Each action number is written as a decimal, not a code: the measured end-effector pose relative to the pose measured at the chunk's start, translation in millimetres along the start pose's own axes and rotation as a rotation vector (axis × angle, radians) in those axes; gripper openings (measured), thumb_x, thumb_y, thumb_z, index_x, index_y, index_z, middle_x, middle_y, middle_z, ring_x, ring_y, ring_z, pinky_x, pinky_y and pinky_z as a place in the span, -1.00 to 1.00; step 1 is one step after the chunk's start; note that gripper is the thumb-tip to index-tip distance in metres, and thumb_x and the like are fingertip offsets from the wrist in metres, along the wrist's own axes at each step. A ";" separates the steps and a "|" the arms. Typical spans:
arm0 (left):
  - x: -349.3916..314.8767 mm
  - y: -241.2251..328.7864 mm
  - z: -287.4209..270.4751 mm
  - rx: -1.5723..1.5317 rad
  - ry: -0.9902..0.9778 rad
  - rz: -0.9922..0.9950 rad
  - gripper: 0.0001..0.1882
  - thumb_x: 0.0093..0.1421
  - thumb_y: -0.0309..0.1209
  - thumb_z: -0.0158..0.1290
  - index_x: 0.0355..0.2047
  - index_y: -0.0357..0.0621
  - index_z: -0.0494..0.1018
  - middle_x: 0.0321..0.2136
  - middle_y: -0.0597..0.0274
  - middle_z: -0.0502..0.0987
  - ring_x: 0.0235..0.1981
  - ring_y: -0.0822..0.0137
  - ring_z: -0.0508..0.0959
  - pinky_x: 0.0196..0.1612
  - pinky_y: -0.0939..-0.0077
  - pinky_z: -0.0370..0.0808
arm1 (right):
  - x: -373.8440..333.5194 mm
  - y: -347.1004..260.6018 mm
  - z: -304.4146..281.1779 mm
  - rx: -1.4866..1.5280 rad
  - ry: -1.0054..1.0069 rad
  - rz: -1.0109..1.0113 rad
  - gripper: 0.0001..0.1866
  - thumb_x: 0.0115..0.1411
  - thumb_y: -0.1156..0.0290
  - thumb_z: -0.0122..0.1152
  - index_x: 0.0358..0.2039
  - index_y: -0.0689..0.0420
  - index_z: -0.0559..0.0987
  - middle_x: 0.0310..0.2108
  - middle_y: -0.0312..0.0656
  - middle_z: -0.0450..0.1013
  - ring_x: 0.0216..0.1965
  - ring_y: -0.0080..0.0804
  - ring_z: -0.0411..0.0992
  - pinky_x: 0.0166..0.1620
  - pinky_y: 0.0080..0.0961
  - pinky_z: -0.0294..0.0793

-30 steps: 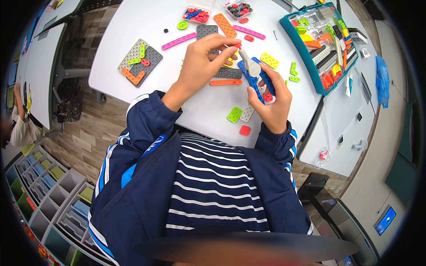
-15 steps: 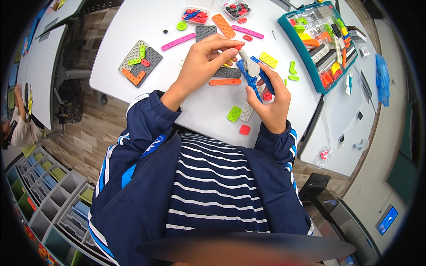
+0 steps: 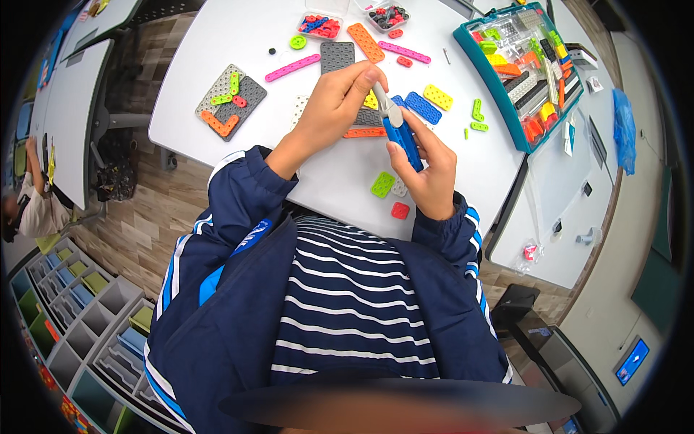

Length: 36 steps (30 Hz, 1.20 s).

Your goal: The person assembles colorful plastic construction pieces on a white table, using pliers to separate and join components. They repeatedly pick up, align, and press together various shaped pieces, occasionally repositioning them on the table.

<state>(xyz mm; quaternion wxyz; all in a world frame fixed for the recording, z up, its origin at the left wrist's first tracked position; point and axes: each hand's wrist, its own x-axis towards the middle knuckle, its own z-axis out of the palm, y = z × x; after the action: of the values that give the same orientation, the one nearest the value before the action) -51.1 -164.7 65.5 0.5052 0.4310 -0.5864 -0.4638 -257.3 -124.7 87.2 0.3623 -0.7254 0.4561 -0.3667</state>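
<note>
Blue-handled pliers [image 3: 395, 120] show handles closer together than before, suggesting a squeeze; the right hand [image 3: 431, 168] grips them, the left hand [image 3: 329, 105] pinches near their tip, contents hidden.

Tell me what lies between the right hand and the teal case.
In the head view, between the right hand and the teal case, small green pieces lie on the table: an L-shaped one and two short ones.

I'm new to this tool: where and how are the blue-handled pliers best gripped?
Hold the pliers by their long blue handles, probably from the lower right, as the right hand does: those slant that way, while the grey jaws point toward the left hand.
</note>
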 end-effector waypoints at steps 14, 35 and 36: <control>-11.2 29.8 -36.4 -0.238 0.323 -0.069 -0.64 0.59 -0.20 -0.20 -0.23 -0.16 0.45 -0.55 0.45 0.32 -0.65 0.62 0.18 -0.58 0.68 0.07 | -5.3 -4.8 -13.1 0.519 -0.123 0.245 -0.44 0.25 0.53 0.35 0.26 0.36 0.49 -0.03 -0.05 0.61 -0.05 -0.45 0.59 0.05 -0.53 0.56; 1.1 -10.0 -21.0 -0.814 0.087 -0.353 -0.72 0.61 -0.23 -0.27 -0.15 -0.06 0.37 0.05 -0.34 0.57 -0.13 0.35 0.57 -0.04 0.51 0.53 | -0.1 -5.2 -4.2 0.094 -0.082 0.114 -0.37 0.08 0.41 0.47 0.20 0.20 0.55 -0.20 -0.20 0.57 -0.42 -0.57 0.44 -0.36 -0.62 0.42; 0.3 -10.6 -19.9 -0.849 0.077 -0.326 -0.72 0.61 -0.23 -0.28 -0.15 -0.06 0.37 0.07 -0.36 0.56 -0.06 0.30 0.58 0.02 0.47 0.53 | -0.2 -5.9 -2.0 0.050 -0.085 0.103 -0.37 0.07 0.41 0.48 0.19 0.20 0.56 -0.20 -0.19 0.57 -0.44 -0.55 0.44 -0.36 -0.60 0.43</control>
<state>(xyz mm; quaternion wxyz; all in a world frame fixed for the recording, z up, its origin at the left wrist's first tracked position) -31.1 -169.3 56.3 0.5789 0.2895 -0.2496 -0.7202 -256.7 -123.0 93.2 0.4176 -0.7068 0.4677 -0.3277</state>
